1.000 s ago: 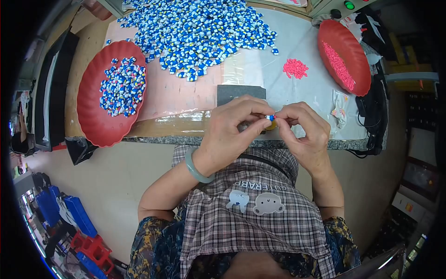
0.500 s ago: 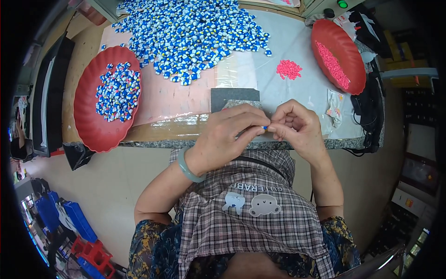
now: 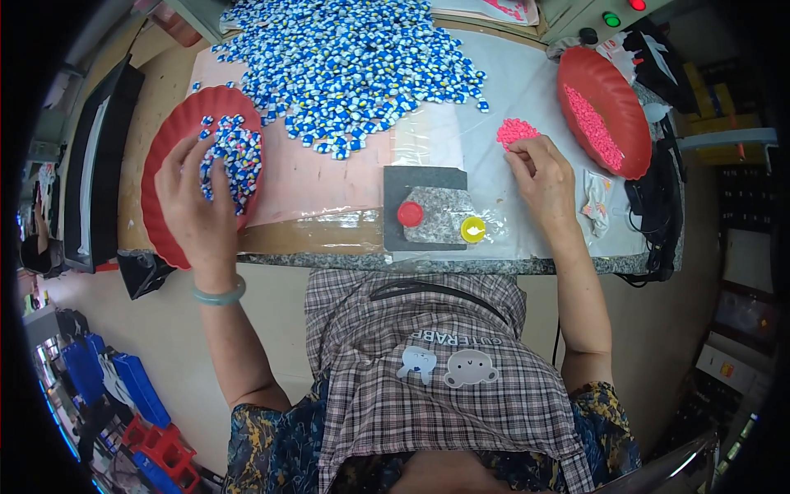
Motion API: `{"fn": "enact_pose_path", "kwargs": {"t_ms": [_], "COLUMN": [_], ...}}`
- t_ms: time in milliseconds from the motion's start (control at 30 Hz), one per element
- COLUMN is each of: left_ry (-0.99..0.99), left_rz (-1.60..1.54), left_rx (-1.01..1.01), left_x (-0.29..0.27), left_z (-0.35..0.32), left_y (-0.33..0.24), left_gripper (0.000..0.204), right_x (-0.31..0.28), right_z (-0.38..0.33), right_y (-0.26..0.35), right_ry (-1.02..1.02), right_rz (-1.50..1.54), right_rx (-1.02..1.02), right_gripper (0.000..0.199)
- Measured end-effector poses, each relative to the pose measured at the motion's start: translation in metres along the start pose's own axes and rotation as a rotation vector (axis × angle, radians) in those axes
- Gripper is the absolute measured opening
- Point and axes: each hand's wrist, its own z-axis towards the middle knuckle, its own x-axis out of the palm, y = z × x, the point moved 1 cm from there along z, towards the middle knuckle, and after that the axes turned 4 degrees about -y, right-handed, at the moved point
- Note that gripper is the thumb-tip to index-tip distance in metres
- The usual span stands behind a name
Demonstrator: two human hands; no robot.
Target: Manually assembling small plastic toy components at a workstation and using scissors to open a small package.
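My left hand [image 3: 197, 193] is over the red scalloped bowl [image 3: 160, 222] at the left, its thumb and fingers apart around the small blue-and-white pieces [image 3: 239, 152] inside. No piece shows between those fingers. On the right, my right hand [image 3: 543, 177] reaches the near edge of a small heap of pink pieces [image 3: 517, 130]. Its thumb and fingertips are pinched together; what they hold, if anything, is too small to make out. Between the hands, a speckled grey stone block [image 3: 440, 216] on a dark mat [image 3: 397, 183] carries a red round cap [image 3: 410, 214] and a yellow round cap [image 3: 473, 230].
A large heap of blue-and-white pieces [image 3: 346, 74] spreads across the back of the table. At the right stands a second red bowl [image 3: 613, 90] with more pink pieces [image 3: 594, 128]. A crumpled white wrapper [image 3: 596, 202] and black cables [image 3: 654, 218] lie near the right edge.
My hands have parted from their shared pinch on a small blue piece. The left moved to the left bowl, the right to the pink heap. The stone block and caps are uncovered.
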Motion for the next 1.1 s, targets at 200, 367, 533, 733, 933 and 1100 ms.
{"fn": "enact_pose_path", "kwargs": {"t_ms": [200,367,533,733,933,1100], "left_ry": [0.112,0.24,0.324,0.325,0.334,0.597], "left_rz": [-0.419,-0.449,-0.46,-0.42,-0.585,-1.333], "left_rx": [0.112,0.057,0.051,0.125,-0.039,-0.41], "left_x": [0.032,0.053,0.061,0.069,0.056,0.041], "left_z": [-0.012,-0.024,-0.027,-0.027,-0.015,-0.009], "left_y": [-0.048,-0.069,-0.071,-0.071,-0.085,-0.131], "left_gripper": [0.029,0.019,0.015,0.016,0.021,0.013], "right_x": [-0.002,-0.002,-0.008,-0.017,-0.024,-0.028], "right_z": [0.007,0.007,0.001,-0.006,-0.012,-0.019], "right_y": [0.003,0.003,0.009,0.02,0.037,0.059], "right_ry": [0.016,0.056,0.068,0.103,0.181,0.145], "right_rz": [-0.043,-0.052,0.029,0.174,0.575,0.645], "right_rx": [-0.05,-0.075,-0.016,0.109,0.186,0.038], "right_gripper": [0.01,0.01,0.008,0.008,0.009,0.014]}}
